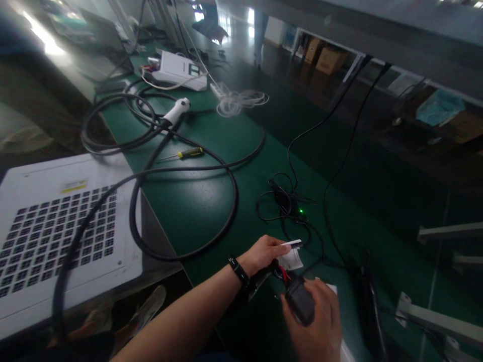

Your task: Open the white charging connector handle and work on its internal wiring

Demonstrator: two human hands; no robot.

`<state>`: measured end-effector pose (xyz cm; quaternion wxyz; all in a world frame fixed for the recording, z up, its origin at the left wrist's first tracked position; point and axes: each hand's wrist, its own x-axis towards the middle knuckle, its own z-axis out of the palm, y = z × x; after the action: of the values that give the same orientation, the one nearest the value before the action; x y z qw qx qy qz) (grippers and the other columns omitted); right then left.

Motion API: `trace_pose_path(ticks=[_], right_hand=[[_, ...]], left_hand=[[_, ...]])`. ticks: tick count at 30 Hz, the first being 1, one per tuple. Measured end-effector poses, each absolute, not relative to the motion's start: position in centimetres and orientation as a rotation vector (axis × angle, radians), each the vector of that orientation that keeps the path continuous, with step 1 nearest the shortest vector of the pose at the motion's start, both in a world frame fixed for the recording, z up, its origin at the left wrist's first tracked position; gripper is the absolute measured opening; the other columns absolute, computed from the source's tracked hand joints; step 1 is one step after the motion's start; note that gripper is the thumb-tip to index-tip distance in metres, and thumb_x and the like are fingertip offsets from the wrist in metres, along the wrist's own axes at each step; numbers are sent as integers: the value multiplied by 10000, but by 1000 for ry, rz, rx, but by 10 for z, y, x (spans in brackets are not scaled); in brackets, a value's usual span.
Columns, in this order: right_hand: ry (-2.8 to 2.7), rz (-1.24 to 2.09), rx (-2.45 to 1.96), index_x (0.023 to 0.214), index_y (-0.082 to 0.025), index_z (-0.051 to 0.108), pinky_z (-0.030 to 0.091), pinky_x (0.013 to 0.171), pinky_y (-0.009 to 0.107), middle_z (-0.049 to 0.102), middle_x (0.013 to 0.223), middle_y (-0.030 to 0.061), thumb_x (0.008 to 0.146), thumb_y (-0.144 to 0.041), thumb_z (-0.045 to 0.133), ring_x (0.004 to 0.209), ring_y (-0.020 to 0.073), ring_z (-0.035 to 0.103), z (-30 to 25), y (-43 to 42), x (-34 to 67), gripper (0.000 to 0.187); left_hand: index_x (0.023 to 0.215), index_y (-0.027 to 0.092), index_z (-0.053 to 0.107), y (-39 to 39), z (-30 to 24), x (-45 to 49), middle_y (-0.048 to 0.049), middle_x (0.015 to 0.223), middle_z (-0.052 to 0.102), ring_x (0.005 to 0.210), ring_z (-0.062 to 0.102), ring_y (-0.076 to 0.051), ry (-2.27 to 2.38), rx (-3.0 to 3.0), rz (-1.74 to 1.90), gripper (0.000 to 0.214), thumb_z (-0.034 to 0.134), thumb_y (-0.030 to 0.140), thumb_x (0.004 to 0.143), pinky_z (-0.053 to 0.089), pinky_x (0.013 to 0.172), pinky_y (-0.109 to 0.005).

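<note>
My left hand (262,254), with a black band on its wrist, is closed over the green table. Between its thumb and fingers is a thin white and dark flat piece (293,244), with a white paper-like part (291,260) below it; its kind is unclear. My right hand (320,317) grips a small black box-shaped block (301,301), close to the left hand. Red and black wires (284,274) show between the block and the left hand. Beyond both hands lies a black power adapter (287,202) with a lit green light and tangled cords.
A thick black cable (236,201) loops across the green table (192,193) to a white handheld connector (177,111). Near it lie a yellow-and-black screwdriver (190,153), a clear coiled cable (241,102) and a white device (177,69). A white perforated cabinet (71,166) stands left.
</note>
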<state>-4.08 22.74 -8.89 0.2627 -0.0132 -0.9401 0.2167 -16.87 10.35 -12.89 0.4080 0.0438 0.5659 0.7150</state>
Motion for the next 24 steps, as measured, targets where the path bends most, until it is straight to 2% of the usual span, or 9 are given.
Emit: trace_pose_path(ticks=[4, 9, 12, 14, 17, 19, 21, 24], right_hand=[[-2451, 600, -50, 1002, -130, 487, 514, 749, 381, 542, 999, 144, 594, -187, 752, 930, 246, 547, -92, 214, -33, 490], [-2337, 698, -166, 970, -163, 510, 501, 739, 403, 547, 985, 121, 611, -104, 713, 921, 251, 553, -100, 191, -21, 416], [-2314, 715, -100, 959, -155, 531, 501, 729, 380, 563, 971, 114, 587, -148, 729, 908, 248, 557, -103, 194, -20, 421], [-2400, 810, -174, 996, -153, 527, 498, 750, 386, 569, 990, 110, 564, -252, 756, 909, 250, 559, -98, 207, -27, 499], [-2557, 1233, -680, 1093, -167, 503, 499, 759, 382, 593, 1003, 91, 599, -433, 714, 883, 242, 578, -82, 231, -53, 599], [-2487, 1622, -962, 1089, -171, 519, 497, 777, 344, 618, 991, 70, 667, -479, 645, 901, 225, 584, -71, 244, -75, 537], [-2344, 1930, -1016, 1090, -182, 523, 487, 818, 327, 626, 1004, 49, 704, -484, 610, 940, 215, 578, -64, 248, -91, 498], [-2236, 2105, -980, 1181, -248, 450, 484, 850, 344, 600, 1083, 23, 712, -490, 603, 982, 210, 565, -62, 241, -102, 550]], left_hand=[[971, 44, 630, 104, -132, -169, -107, 804, 620, 648, 537, -144, 1406, 101, 1800, 524, 578, 501, 722, 392, 595, -255], [936, 33, 633, 101, -132, -170, -98, 754, 613, 600, 520, -128, 1390, 67, 1798, 509, 582, 490, 718, 382, 561, -246], [884, 36, 639, 100, -134, -171, -99, 750, 618, 620, 542, -144, 1413, 54, 1774, 482, 588, 483, 712, 401, 576, -255], [851, 46, 642, 100, -134, -170, -95, 755, 620, 642, 556, -148, 1384, 31, 1788, 456, 602, 475, 703, 424, 606, -264], [810, 70, 626, 104, -132, -170, -55, 663, 588, 544, 530, -127, 1286, -18, 1782, 438, 603, 491, 693, 433, 529, -264], [771, 86, 604, 107, -129, -172, -29, 600, 552, 470, 498, -120, 1258, -44, 1750, 430, 598, 507, 685, 418, 447, -261], [743, 97, 586, 110, -126, -175, -25, 591, 546, 456, 501, -128, 1269, -59, 1733, 414, 600, 505, 678, 422, 417, -265], [743, 110, 579, 111, -125, -182, -22, 587, 547, 460, 509, -138, 1312, -109, 1719, 404, 604, 506, 668, 425, 405, -270]])
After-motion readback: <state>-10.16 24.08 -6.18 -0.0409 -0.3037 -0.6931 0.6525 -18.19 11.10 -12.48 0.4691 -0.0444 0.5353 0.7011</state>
